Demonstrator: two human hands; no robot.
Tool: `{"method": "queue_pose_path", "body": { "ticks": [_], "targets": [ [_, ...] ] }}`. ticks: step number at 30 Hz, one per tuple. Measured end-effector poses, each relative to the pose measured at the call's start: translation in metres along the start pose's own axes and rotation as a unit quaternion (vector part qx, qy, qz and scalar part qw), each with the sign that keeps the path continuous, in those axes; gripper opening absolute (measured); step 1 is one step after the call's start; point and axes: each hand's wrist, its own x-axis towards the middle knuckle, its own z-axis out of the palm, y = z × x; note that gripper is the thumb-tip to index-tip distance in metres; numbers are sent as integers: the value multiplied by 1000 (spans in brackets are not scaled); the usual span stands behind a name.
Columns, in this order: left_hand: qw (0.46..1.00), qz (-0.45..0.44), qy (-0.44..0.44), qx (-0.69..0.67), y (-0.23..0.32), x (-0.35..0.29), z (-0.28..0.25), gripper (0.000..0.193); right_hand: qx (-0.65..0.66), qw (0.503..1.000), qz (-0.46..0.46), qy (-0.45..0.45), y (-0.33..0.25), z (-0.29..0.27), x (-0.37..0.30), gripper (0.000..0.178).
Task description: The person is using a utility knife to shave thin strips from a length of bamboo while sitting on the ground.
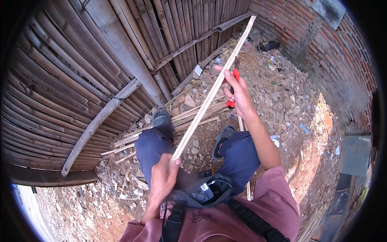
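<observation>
A long, pale split-bamboo strip (203,109) slants across the view, from my lap up to the far wall corner. Its near end sits in my left hand (163,177), whose fingers are closed around it. My right hand (241,94) grips a knife (231,90) with a red and black handle. The knife's dark blade lies beside the strip's upper half, partly hidden by it. My right index finger reaches out to the strip's edge; I cannot tell whether the blade touches the wood.
More pale strips (201,117) lie on the rubble between my sandalled feet (162,121). A bamboo wall (60,76) rises at the left, and a brick wall (322,52) at the right. A grey waist bag (201,191) hangs open at my lap. Stones and litter cover the ground.
</observation>
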Motion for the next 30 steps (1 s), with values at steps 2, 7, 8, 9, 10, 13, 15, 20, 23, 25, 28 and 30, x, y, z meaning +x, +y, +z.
{"method": "queue_pose_path", "body": {
  "ticks": [2,7,8,9,10,13,15,20,23,25,28,30],
  "targets": [
    [1000,4,14,3,-5,-1,1,17,29,999,-7,33,-4,-2,2,52],
    [999,-4,9,48,-2,-3,-9,23,49,993,-60,89,-7,-28,16,65],
    [998,-3,15,55,1,-4,-12,22,63,988,-78,120,-4,-37,21,68],
    [998,-3,22,61,2,-6,-14,22,77,980,-96,154,-3,-45,24,70],
    [998,-1,25,65,3,-6,-16,22,91,971,-115,186,-4,-53,28,72],
    [997,10,46,68,-1,-8,-22,21,89,941,-188,266,-9,-78,37,75],
    [996,30,67,60,-10,-9,-23,20,88,926,-205,304,-14,-97,40,78],
    [995,33,84,53,-12,-4,-23,20,107,940,-164,279,-5,-128,38,67],
    [995,31,90,37,-10,-1,-21,20,63,970,-113,208,-6,-100,29,61],
    [995,31,89,27,-9,0,-20,21,56,987,-86,123,-9,-78,25,61],
    [996,43,79,26,-7,3,-19,22,62,990,-93,82,-16,-55,19,62],
    [995,56,70,41,-2,5,-20,24,79,985,-127,85,-17,-54,20,55]
  ]
}}
